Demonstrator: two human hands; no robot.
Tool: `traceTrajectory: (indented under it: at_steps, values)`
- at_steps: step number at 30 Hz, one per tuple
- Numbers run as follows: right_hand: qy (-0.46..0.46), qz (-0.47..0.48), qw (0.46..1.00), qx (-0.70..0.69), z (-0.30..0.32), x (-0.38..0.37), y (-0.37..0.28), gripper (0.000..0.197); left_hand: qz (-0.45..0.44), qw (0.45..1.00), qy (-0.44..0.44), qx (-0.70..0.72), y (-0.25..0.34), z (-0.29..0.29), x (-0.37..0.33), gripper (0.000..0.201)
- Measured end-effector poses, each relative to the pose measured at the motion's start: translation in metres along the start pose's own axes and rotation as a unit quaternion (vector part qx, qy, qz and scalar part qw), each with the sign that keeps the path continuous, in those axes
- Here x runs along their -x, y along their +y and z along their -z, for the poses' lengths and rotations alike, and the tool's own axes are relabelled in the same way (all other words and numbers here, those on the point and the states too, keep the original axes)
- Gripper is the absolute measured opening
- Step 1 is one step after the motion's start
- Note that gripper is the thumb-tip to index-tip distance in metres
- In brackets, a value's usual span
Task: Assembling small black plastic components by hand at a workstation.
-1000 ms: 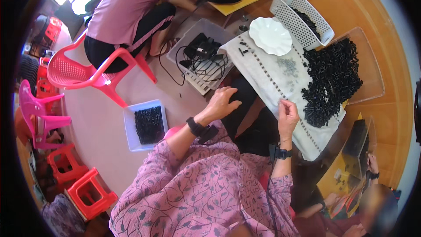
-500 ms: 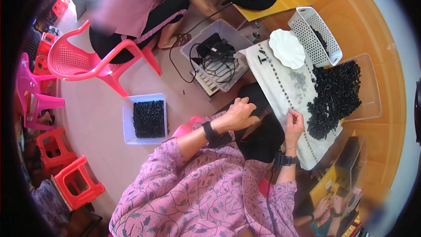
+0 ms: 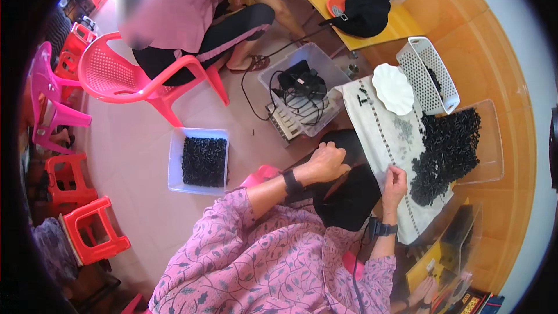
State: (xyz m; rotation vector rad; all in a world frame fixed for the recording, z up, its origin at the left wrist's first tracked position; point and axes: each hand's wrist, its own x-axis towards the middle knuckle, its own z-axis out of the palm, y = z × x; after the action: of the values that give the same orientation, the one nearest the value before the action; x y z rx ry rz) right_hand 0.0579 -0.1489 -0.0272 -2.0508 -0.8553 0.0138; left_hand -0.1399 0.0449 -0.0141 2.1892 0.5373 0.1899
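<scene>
My left hand (image 3: 327, 163) is above the black cloth on my lap (image 3: 351, 197), fingers curled inward; whatever is in them is hidden. At the edge of a white cloth (image 3: 362, 121), my right hand (image 3: 395, 181) pinches thumb and fingertips together, and anything held there is too small to name. Beside it runs a long line of small dark pieces (image 3: 381, 129) laid along the cloth. Further right on the cloth lies a heap of short black pieces (image 3: 444, 154), spilling from a clear tray (image 3: 493, 139). Small grey pieces (image 3: 402, 128) lie scattered nearby.
A white scalloped plate (image 3: 393, 89) and a white perforated basket (image 3: 414, 75) stand beyond the heap. Clear bin (image 3: 337, 70) holds cables. On the floor, a white tub (image 3: 176, 166) contains black pieces. Another person (image 3: 192, 17) crouches by a pink chair (image 3: 110, 70).
The view has shifted, so the scene sits lower and slightly to the right. My left hand's fingers have curled in more. The right hand stays pinched beside the line of pieces.
</scene>
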Motion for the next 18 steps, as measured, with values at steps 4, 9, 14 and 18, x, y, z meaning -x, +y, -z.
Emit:
traceTrajectory:
  at_steps: [4,9,14,18]
  values:
    - [0.006,-0.003,1.0,-0.008,0.002,-0.001,0.003,0.01,0.018,1.0,0.017,-0.011,0.003,0.004,0.001,0.039]
    - [0.034,0.032,0.999,0.016,-0.007,-0.002,0.008,0.007,0.023,0.999,0.029,-0.026,-0.002,0.002,-0.001,0.042]
    - [0.043,0.117,0.986,0.111,-0.006,0.003,-0.005,0.006,0.033,0.999,0.03,-0.031,0.001,0.006,0.002,0.042]
    - [0.042,0.135,0.979,0.145,-0.002,0.012,-0.002,0.007,0.043,0.998,0.031,-0.024,0.003,-0.001,0.004,0.042]
